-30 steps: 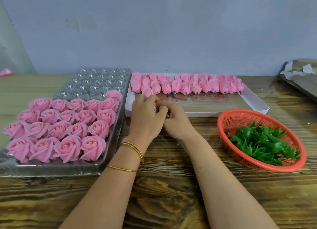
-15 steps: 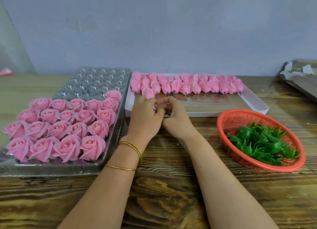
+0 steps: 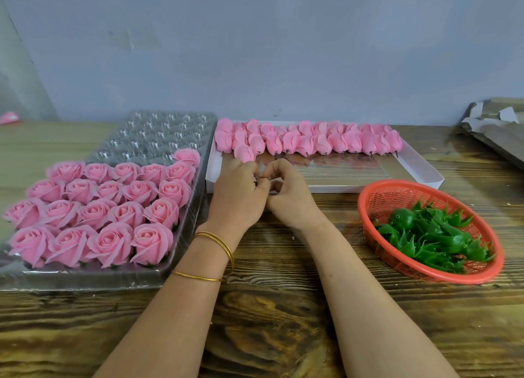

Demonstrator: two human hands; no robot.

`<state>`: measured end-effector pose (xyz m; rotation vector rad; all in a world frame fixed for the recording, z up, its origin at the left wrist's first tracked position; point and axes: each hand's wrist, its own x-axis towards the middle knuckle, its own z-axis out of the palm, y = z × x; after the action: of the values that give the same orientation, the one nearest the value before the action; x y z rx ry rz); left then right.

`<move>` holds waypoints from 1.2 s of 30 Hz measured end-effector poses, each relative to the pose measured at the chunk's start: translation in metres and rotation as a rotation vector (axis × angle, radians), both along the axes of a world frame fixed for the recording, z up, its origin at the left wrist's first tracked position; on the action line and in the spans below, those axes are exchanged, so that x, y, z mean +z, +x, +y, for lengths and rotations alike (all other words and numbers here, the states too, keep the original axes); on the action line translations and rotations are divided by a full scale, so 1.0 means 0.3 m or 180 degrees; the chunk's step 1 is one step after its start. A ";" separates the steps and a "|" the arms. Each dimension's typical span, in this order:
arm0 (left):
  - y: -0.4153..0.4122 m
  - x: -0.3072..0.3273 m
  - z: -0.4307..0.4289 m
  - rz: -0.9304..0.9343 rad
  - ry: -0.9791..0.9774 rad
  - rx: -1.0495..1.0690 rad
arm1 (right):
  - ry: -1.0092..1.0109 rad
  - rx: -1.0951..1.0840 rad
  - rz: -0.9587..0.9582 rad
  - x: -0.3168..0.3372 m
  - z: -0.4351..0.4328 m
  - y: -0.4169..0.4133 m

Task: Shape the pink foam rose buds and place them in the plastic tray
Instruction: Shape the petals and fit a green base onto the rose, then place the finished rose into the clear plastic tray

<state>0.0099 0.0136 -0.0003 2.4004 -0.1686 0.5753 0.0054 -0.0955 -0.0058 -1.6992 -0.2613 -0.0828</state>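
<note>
My left hand (image 3: 236,195) and my right hand (image 3: 289,197) meet in front of the white box, fingers curled toward each other. Between them they hold a pink foam rose bud (image 3: 254,178); only a sliver of pink and green shows between the fingers. The clear plastic tray (image 3: 158,131) lies at the left, its near rows filled with several opened pink roses (image 3: 113,207) and its far cells bare. Several closed pink buds (image 3: 312,141) lie in a row at the back of the white box (image 3: 422,169).
A red plastic basket (image 3: 377,199) with several green calyx pieces (image 3: 433,236) stands at the right. Crumpled cardboard (image 3: 499,122) lies at the far right edge. The wooden table (image 3: 269,321) runs up to a grey wall behind.
Both hands stay in the same spot. The fingers have shifted slightly around the bud, with the right fingers curling closer to the left hand.
</note>
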 end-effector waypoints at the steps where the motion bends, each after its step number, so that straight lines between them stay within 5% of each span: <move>1: 0.000 0.000 0.001 0.0004 0.0001 -0.0003 | -0.0022 -0.0010 -0.0009 -0.002 -0.001 0.001; 25: -0.006 0.027 0.012 0.0017 -0.0029 -0.0111 | 0.0309 -0.0221 0.0195 0.038 0.007 -0.012; 36: -0.046 0.255 0.057 -0.0367 -0.0171 0.0022 | 0.0493 -0.0359 0.0118 0.052 -0.009 -0.009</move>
<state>-0.0039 0.0305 0.0762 2.3177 -0.1921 0.7133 0.0027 -0.0981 0.0099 -1.5591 -0.1278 -0.1512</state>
